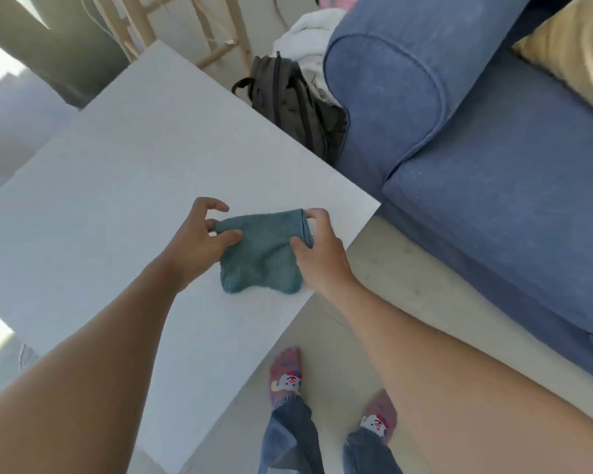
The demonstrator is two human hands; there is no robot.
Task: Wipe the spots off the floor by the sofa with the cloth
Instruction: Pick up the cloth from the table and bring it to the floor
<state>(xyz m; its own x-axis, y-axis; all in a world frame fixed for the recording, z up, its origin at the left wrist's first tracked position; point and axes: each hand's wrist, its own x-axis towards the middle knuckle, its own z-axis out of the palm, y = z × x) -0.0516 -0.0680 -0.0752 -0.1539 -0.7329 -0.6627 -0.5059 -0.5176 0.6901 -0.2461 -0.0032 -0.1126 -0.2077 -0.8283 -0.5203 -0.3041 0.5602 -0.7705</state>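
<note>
A folded teal knitted cloth (pixel 264 253) hangs between my two hands just above the near right corner of a white table (pixel 124 186). My left hand (pixel 199 239) pinches the cloth's upper left corner between thumb and fingers. My right hand (pixel 317 249) pinches its right edge. The cloth's lower edge touches or nearly touches the tabletop. The blue sofa (pixel 493 159) stands to the right. A strip of pale floor (pixel 387 268) runs between table and sofa; no spots are plain on it from here.
A dark backpack (pixel 295 104) leans against the sofa's armrest, with white fabric (pixel 308 32) behind it. A tan cushion (pixel 575 46) lies on the sofa. Wooden chair legs (pixel 216 32) stand beyond the table. My feet in patterned socks (pixel 286 378) stand on the floor.
</note>
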